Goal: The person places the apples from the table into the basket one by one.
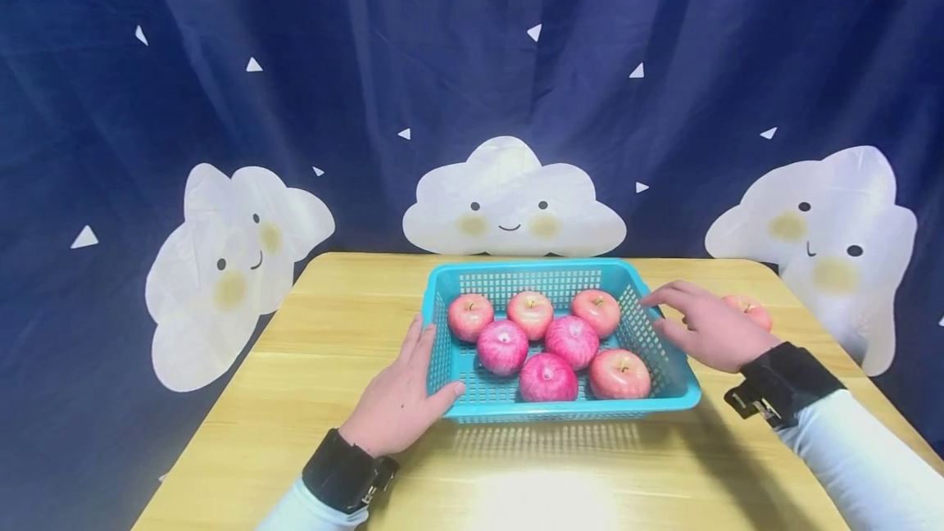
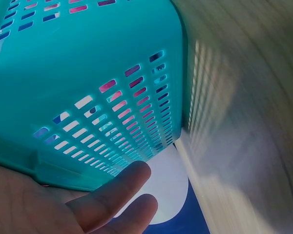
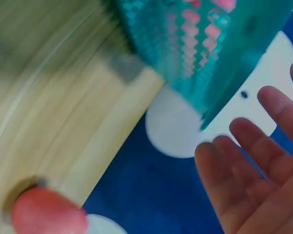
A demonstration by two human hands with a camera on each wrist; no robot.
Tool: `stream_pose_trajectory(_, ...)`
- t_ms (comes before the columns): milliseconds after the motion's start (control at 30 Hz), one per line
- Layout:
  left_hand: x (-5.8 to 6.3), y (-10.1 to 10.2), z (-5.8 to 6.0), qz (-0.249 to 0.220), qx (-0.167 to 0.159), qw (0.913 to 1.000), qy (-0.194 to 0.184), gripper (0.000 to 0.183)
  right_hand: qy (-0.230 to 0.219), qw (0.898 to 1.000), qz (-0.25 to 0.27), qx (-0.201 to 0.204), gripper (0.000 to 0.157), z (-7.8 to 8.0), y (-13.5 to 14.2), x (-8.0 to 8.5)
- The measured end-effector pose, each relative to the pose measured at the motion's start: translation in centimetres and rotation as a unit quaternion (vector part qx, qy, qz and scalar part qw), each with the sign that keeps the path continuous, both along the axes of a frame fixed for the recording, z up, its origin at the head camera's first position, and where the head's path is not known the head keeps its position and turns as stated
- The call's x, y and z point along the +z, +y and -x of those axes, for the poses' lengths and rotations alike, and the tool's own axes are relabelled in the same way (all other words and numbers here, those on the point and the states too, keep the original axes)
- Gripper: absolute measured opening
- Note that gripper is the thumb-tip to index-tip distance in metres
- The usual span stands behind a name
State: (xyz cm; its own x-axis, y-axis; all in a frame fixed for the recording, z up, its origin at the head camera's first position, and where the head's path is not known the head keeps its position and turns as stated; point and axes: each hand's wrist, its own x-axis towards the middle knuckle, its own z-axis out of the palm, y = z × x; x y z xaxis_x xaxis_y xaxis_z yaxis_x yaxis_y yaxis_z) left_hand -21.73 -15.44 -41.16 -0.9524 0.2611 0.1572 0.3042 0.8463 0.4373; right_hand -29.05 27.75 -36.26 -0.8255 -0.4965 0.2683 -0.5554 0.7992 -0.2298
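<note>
A teal plastic basket (image 1: 564, 410) with perforated walls holds several red and pink apples (image 1: 546, 378) on the wooden table. My left hand (image 1: 398, 400) rests at the basket's left side, thumb over the front-left rim. In the left wrist view its fingers (image 2: 115, 197) extend along the outside of the wall, below the rim. To the right of the basket is my right hand (image 1: 711, 326), its fingertips near the right rim, holding nothing. In the right wrist view its fingers (image 3: 256, 146) are spread and slightly bent, apart from the basket.
One more apple (image 1: 748, 311) lies on the table (image 1: 295, 400) right of the basket, partly hidden behind my right hand. Behind the table hangs a dark blue curtain (image 1: 472, 64) with white clouds and small triangles.
</note>
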Motion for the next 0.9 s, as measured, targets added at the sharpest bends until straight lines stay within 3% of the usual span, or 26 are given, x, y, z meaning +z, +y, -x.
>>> stream_pose_trajectory(200, -0.1, 0.0, 0.1, -0.001, -0.001, 1.0000, 0.000, 0.093, 0.024, 0.997, -0.006, -0.076, 0.035, 1.0, 2.9, -0.4)
stream_pose_trajectory(367, -0.1, 0.0, 0.3, -0.001, -0.001, 1.0000, -0.001, 0.093, 0.023, 0.990, 0.018, -0.134, 0.037, 1.6, 5.2, -0.9)
stream_pose_trajectory(600, -0.1, 0.1, 0.1, -0.007, 0.000, 1.0000, -0.005, 0.091, 0.051, 0.987, 0.026, -0.150, 0.040, 2.3, 7.0, -1.9)
stream_pose_trajectory(900, -0.1, 0.1, 0.0, -0.005, 0.004, 1.0000, -0.002, 0.093, 0.025, 0.983, 0.023, -0.181, 0.053, 2.8, 8.0, -3.1)
